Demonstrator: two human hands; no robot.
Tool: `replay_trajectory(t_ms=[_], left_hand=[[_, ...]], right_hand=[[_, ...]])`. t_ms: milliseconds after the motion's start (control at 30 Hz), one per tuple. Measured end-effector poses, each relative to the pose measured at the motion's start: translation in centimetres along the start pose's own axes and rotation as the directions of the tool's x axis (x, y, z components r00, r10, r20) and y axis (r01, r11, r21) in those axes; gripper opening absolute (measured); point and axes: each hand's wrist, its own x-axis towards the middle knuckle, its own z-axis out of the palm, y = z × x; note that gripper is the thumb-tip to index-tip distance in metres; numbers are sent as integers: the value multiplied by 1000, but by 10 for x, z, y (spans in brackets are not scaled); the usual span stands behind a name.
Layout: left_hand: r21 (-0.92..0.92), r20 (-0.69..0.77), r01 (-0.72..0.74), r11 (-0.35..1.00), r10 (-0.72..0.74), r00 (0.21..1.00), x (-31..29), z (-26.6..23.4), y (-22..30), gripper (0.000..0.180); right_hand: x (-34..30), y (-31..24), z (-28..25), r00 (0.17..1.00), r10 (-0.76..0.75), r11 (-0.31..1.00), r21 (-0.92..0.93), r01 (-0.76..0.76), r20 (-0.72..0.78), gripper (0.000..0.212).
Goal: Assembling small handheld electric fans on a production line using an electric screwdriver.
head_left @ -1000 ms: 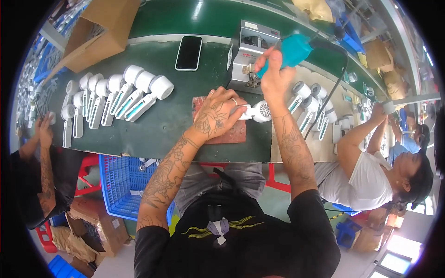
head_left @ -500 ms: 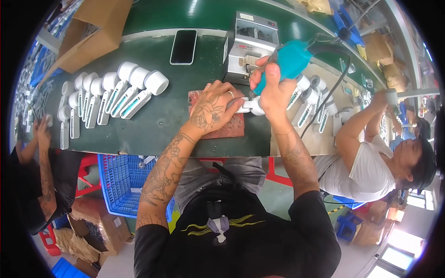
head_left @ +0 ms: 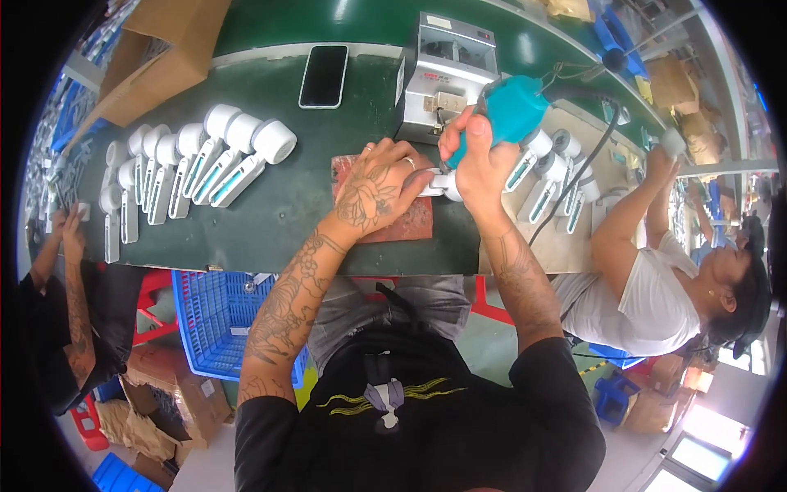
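Clock positions are taken from the red pad (head_left: 399, 230) on the green bench (head_left: 287, 238), with 12 o'clock at the far side. The white device (head_left: 447, 185), with a handle and a round head, lies across the pad's edge between 2 and 3 o'clock, its head partly hidden by the wrist. The left hand (head_left: 375, 190) lies over the pad, fingers bent and thumb along the handle; its grip is closed on the device. The right hand (head_left: 482, 160) has its grip wrapped firmly round a teal power driver (head_left: 515, 113), thumb uppermost. The driver's nose points down near the device; whether it touches cannot be told. A black cable (head_left: 602, 148) trails from the driver's rear. At 1 o'clock stands a silver machine (head_left: 443, 82); at 11, a dark-screened phone (head_left: 324, 77). Similar white devices, many with teal-striped handles, form a row (head_left: 215, 160) between 9 and 10, and a cluster (head_left: 551, 168) near 3 on a brown sheet (head_left: 533, 252). A cardboard box (head_left: 168, 57) sits at 10, and a blue basket (head_left: 193, 336) below the bench at 8. A co-worker in a white top (head_left: 656, 307) sits between 3 and 4.
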Motion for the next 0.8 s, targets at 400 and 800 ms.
replay_trajectory(t_ms=[400,800], left_hand=[[6,59,17,1000,-17,998,-1,-2,1,22],[-9,25,20,1000,-19,999,1,-3,2,23]], right_hand=[[23,-15,2,998,-17,996,-86,11,-60,43],[54,5,6,992,-125,986,-112,121,-33,34]])
